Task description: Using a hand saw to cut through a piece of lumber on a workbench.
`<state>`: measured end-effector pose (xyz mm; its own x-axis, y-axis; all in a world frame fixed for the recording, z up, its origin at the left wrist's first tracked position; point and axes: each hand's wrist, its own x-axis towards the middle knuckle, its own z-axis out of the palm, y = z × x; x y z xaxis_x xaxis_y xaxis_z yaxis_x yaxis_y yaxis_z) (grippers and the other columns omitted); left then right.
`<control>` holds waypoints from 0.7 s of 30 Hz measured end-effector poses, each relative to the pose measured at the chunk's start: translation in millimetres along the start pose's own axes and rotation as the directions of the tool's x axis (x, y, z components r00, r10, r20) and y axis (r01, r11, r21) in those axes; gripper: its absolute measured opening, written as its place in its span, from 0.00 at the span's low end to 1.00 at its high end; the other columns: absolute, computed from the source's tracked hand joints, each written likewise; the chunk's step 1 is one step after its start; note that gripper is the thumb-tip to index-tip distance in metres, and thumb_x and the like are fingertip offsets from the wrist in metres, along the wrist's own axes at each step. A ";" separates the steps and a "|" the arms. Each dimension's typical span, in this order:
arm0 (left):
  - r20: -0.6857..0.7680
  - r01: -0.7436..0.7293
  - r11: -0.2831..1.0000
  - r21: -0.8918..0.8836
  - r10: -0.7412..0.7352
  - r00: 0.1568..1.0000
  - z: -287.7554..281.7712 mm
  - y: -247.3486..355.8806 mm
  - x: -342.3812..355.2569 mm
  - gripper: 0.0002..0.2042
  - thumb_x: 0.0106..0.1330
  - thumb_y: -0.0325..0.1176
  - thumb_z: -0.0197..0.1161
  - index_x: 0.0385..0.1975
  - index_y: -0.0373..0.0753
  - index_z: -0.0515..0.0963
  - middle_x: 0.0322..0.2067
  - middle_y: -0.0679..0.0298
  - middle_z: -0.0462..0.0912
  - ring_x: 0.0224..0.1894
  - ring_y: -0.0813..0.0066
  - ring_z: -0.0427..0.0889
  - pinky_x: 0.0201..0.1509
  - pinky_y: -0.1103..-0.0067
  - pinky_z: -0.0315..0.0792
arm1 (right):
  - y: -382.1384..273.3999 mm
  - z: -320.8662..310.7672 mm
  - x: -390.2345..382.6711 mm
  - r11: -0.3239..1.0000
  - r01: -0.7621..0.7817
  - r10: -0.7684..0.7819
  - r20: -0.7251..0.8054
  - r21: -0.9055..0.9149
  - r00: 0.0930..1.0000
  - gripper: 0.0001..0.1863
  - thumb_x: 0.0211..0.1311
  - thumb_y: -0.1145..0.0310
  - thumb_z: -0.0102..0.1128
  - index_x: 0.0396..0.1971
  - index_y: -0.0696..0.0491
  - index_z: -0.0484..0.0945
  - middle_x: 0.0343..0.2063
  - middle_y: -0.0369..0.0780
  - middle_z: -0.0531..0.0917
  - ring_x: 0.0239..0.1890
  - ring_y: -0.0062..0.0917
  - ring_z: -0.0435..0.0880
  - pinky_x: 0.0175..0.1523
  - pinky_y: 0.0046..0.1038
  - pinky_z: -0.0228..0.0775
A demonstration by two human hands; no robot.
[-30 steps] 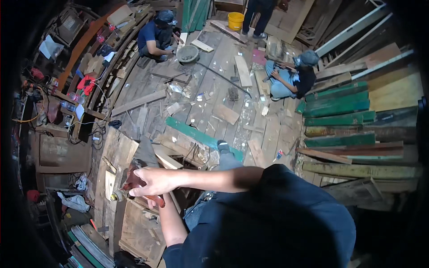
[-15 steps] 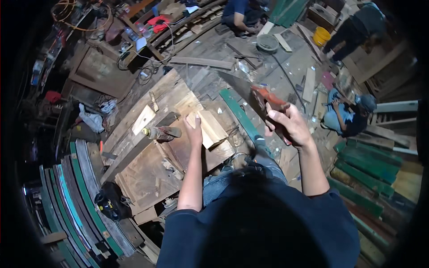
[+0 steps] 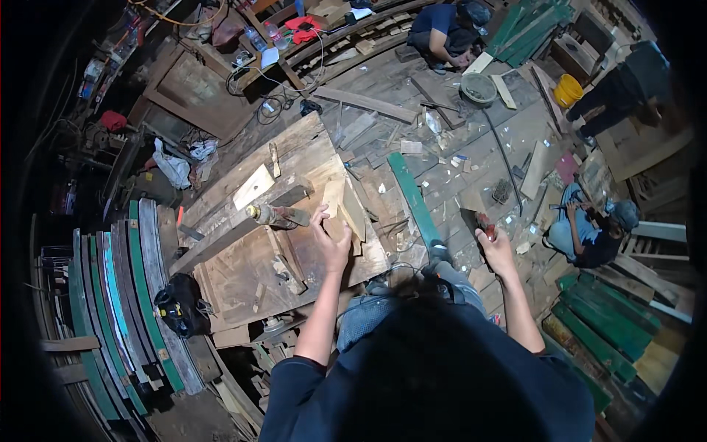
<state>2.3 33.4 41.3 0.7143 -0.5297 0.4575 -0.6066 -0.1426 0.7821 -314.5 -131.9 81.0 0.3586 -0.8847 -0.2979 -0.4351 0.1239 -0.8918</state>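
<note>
My left hand (image 3: 332, 247) grips the near end of a pale wooden block (image 3: 348, 206), its thumb and fingers spread across either side. The block sits tilted at the right part of the low wooden workbench (image 3: 243, 291). Out to the right, well away from the block, my right hand (image 3: 498, 250) is closed round the reddish handle of a handsaw (image 3: 484, 222). Its blade shows only as a short, dark foreshortened piece. Left of my left hand, a bottle with a yellowish cap (image 3: 276, 215) lies by a thick wooden beam (image 3: 221, 243).
A green board (image 3: 412, 199) lies on the floor ahead of my foot. Stacked planks (image 3: 140, 295) stand at the left, more green boards (image 3: 607, 324) at the right. Other people (image 3: 442, 37) work farther off. A grey basin (image 3: 479, 88) and yellow bucket (image 3: 567, 90) stand beyond.
My right hand has lowered and drawn back with the handsaw, away from the bench. My left hand has shifted on the block, which now sits turned more upright. The whole view has swung slightly.
</note>
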 end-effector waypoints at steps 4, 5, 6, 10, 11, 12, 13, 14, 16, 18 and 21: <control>0.044 -0.020 0.999 0.028 0.019 0.999 -5.3 3.9 -10.9 0.18 0.49 0.23 0.65 0.39 0.36 0.65 0.49 0.52 0.70 0.54 0.55 0.69 0.60 0.67 0.61 | -23.7 -3.4 -6.7 0.999 -0.030 0.030 0.001 0.034 1.000 0.13 0.62 0.66 0.57 0.22 0.57 0.70 0.12 0.31 0.69 0.11 0.15 0.68 0.16 0.23 0.58; 0.058 -0.005 1.000 0.023 0.004 0.998 -9.5 3.7 -13.3 0.17 0.49 0.23 0.65 0.37 0.36 0.66 0.48 0.53 0.71 0.53 0.55 0.70 0.59 0.68 0.62 | -34.0 -2.7 -9.1 1.000 -0.027 0.027 -0.002 0.006 1.000 0.13 0.62 0.66 0.57 0.22 0.58 0.70 0.12 0.31 0.69 0.11 0.15 0.68 0.16 0.22 0.59; 0.056 -0.003 1.000 0.019 0.002 0.998 -13.1 3.8 -16.6 0.17 0.49 0.23 0.65 0.37 0.36 0.66 0.48 0.53 0.71 0.53 0.55 0.70 0.59 0.68 0.62 | -32.4 -3.5 -9.3 1.000 -0.025 0.025 -0.004 0.002 1.000 0.13 0.62 0.66 0.57 0.22 0.58 0.70 0.12 0.31 0.69 0.11 0.15 0.68 0.16 0.22 0.59; 0.119 -0.020 0.998 0.053 0.013 0.993 -27.7 2.4 -24.3 0.17 0.51 0.24 0.66 0.38 0.37 0.67 0.48 0.53 0.71 0.54 0.57 0.69 0.60 0.67 0.62 | -7.4 -6.3 -4.4 0.999 0.017 -0.016 -0.025 0.039 1.000 0.12 0.63 0.66 0.57 0.25 0.59 0.73 0.12 0.31 0.70 0.11 0.15 0.69 0.16 0.21 0.60; 0.137 -0.051 0.997 0.065 0.042 0.990 -30.2 -0.3 -26.6 0.18 0.51 0.25 0.66 0.40 0.36 0.67 0.49 0.53 0.70 0.55 0.57 0.69 0.61 0.67 0.62 | 0.3 -7.2 -2.6 0.996 0.022 -0.017 -0.053 0.090 0.998 0.12 0.63 0.65 0.57 0.26 0.59 0.73 0.12 0.31 0.70 0.11 0.15 0.69 0.17 0.21 0.60; 0.136 -0.046 0.997 0.062 0.037 0.990 -30.7 2.6 -25.8 0.18 0.51 0.25 0.66 0.40 0.36 0.67 0.49 0.53 0.70 0.55 0.57 0.69 0.61 0.67 0.62 | 4.3 -6.8 -2.3 0.995 0.061 -0.048 -0.150 0.082 0.987 0.12 0.64 0.65 0.56 0.27 0.59 0.75 0.12 0.31 0.71 0.12 0.15 0.70 0.17 0.21 0.60; 0.106 -0.029 0.997 0.076 0.021 0.994 -30.9 5.2 -24.2 0.21 0.51 0.25 0.67 0.44 0.36 0.67 0.50 0.52 0.70 0.56 0.56 0.68 0.62 0.67 0.61 | 7.0 -8.3 -4.2 0.995 0.059 -0.047 -0.150 0.076 0.988 0.12 0.64 0.65 0.56 0.27 0.59 0.75 0.12 0.31 0.71 0.12 0.15 0.70 0.17 0.21 0.60; 0.077 -0.012 0.996 0.091 0.005 0.997 -32.8 8.7 -24.0 0.23 0.51 0.26 0.67 0.48 0.35 0.67 0.51 0.52 0.70 0.58 0.56 0.68 0.63 0.67 0.61 | 9.7 -10.4 -6.6 0.996 0.023 -0.011 -0.133 0.084 0.991 0.12 0.64 0.65 0.56 0.27 0.59 0.76 0.13 0.31 0.72 0.12 0.15 0.69 0.18 0.22 0.60; 0.164 0.055 0.997 0.044 -0.062 0.985 -42.1 5.8 -26.8 0.33 0.51 0.27 0.67 0.58 0.35 0.62 0.56 0.50 0.68 0.60 0.57 0.67 0.64 0.68 0.60 | -10.9 -6.9 -17.0 0.993 -0.026 0.034 -0.066 0.118 0.997 0.12 0.64 0.65 0.56 0.26 0.58 0.76 0.13 0.31 0.72 0.12 0.15 0.70 0.18 0.22 0.59; 0.208 0.119 0.993 -0.013 -0.114 0.972 -44.2 -1.3 -37.2 0.34 0.51 0.27 0.67 0.60 0.35 0.60 0.57 0.50 0.67 0.60 0.58 0.67 0.64 0.68 0.61 | 4.3 -5.0 -20.1 0.998 -0.024 0.028 -0.053 0.065 0.998 0.13 0.63 0.63 0.56 0.27 0.60 0.76 0.12 0.32 0.72 0.12 0.15 0.71 0.18 0.21 0.59; 0.296 0.226 0.974 0.014 -0.220 0.929 -49.3 -3.5 -53.3 0.36 0.52 0.28 0.65 0.63 0.37 0.58 0.58 0.50 0.68 0.60 0.59 0.68 0.63 0.69 0.62 | 10.9 -0.4 -25.9 0.996 -0.026 0.031 -0.061 0.084 0.998 0.14 0.63 0.63 0.57 0.28 0.61 0.75 0.12 0.32 0.71 0.12 0.15 0.71 0.18 0.21 0.60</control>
<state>-16.4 103.3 35.1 0.6940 -0.7086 0.1276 -0.4341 -0.2704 0.8593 -328.9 -107.8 79.0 0.2937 -0.9063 -0.3040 -0.3737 0.1839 -0.9091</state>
